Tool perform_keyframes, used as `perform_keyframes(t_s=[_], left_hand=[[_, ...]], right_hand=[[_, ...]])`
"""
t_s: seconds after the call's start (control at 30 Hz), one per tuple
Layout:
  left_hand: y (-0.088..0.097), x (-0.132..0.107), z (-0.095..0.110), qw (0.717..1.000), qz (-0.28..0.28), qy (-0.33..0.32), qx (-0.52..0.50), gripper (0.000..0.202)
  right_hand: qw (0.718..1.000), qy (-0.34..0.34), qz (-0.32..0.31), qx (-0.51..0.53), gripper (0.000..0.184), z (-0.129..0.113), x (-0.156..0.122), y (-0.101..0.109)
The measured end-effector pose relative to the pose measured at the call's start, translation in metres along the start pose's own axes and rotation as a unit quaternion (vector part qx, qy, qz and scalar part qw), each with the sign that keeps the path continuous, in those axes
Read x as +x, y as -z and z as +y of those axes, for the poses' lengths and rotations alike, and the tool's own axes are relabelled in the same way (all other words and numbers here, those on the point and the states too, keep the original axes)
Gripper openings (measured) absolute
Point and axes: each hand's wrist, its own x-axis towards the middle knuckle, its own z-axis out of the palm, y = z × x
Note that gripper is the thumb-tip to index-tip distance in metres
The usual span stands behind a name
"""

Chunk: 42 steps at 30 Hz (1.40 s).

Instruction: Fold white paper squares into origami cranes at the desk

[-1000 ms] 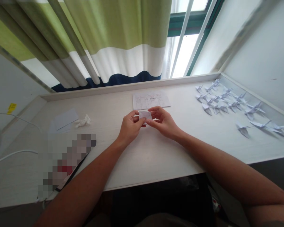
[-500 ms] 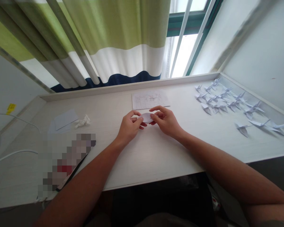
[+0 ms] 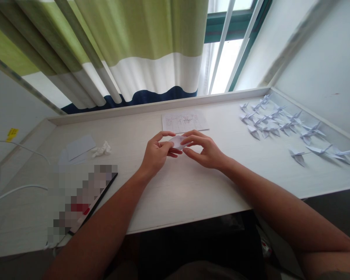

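A small piece of folded white paper (image 3: 177, 142) is held above the desk between my two hands. My left hand (image 3: 156, 152) grips it from the left, with the thumb and fingers closed around that end. My right hand (image 3: 204, 149) comes in from the right, its fingertips and thumb on the paper's right end. The middle of the paper shows, while both ends are partly hidden by my fingers. A printed sheet with a table (image 3: 184, 121) lies on the desk just beyond my hands.
Several white origami cranes (image 3: 280, 121) stand on the right of the white desk (image 3: 175, 206). On the left lie white paper sheets (image 3: 81, 147), crumpled tissue (image 3: 100, 149), and a pixelated object (image 3: 78, 198). A raised ledge (image 3: 163, 104) runs along the desk's far edge.
The folded paper looks narrower and has shifted slightly up. My right hand has drawn back a little to the right, and its fingers have changed their hold.
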Motion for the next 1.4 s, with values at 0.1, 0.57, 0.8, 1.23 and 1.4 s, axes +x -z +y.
perform_keyframes(t_s=[0.1,0.57,0.8,1.23,1.4], left_hand=[[0.001,0.000,0.000,1.000,-0.009,-0.014,0.001,0.013],[0.010,0.006,-0.014,0.983,-0.032,-0.157,0.094,0.021],[0.009,0.005,-0.016,0.985,-0.015,-0.154,0.073,0.020],[0.008,0.003,-0.010,0.989,0.007,-0.116,0.088,0.028],[0.007,0.001,-0.009,0.992,0.002,-0.101,0.076,0.037]], right_hand=[[1.000,0.002,-0.001,0.005,0.010,0.003,0.000,0.002],[0.984,-0.085,0.062,0.144,0.023,0.012,0.000,0.005],[0.970,-0.152,0.060,0.182,0.041,0.013,0.002,0.000],[0.967,-0.150,0.077,0.189,0.041,0.015,0.003,-0.003],[0.958,-0.155,0.070,0.229,0.044,0.015,0.004,-0.004]])
